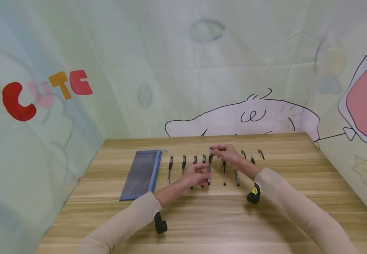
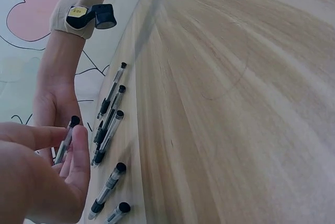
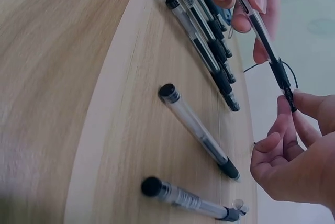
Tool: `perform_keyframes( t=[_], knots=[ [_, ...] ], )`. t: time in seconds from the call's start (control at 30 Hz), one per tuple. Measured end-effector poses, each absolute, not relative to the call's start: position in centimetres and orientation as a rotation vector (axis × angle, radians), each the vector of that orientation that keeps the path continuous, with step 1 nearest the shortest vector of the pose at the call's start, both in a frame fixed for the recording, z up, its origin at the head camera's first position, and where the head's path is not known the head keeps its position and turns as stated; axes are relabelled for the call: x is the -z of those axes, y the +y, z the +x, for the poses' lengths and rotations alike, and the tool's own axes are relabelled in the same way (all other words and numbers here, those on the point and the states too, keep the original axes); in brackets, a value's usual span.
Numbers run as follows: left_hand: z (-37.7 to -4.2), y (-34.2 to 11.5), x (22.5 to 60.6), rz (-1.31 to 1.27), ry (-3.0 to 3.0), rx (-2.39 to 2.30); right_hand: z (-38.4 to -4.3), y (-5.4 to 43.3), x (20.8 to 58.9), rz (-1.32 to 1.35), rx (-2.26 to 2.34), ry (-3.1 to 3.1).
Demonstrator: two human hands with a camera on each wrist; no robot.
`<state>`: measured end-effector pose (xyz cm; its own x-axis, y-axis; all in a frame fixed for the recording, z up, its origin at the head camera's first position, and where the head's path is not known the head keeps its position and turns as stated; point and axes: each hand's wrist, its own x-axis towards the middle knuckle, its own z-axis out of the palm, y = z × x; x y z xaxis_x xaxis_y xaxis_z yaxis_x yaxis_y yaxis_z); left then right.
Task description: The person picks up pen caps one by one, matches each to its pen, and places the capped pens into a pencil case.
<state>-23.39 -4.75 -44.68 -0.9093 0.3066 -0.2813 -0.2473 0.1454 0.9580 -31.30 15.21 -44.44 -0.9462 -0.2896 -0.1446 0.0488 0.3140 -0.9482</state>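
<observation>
Both hands hold one clear gel pen with a black grip, raised above a row of similar pens. My left hand pinches its rear end between thumb and finger, as the left wrist view also shows. At the other end, my right hand pinches the dark cap with thumb and fingertips. The pen slants between the two hands in the right wrist view. Beneath and left of the hands lie capped pens, side by side. To the right lie further pens, among them a clear pen with a dark grip.
A blue mesh zip pouch lies flat at the left of the wooden table. A loose black pen cap lies at the right. Printed cloth hangs behind the table. Each wrist carries a black camera.
</observation>
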Motion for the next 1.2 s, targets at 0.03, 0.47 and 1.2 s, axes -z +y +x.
perform_keyframes(
  t=[0.03,0.47,1.2],
  knots=[
    [-23.4,-4.7,44.6,0.051,2.021,-1.81,-31.3,15.3,44.4,-0.227,1.666,2.296],
    [-24.0,-4.7,45.4,0.043,2.021,-1.789,-30.3,18.8,44.6,-0.3,1.603,2.291],
    [-24.7,-2.0,46.3,0.222,2.305,-1.623,-29.9,22.8,45.3,-0.214,1.593,2.312]
  ],
)
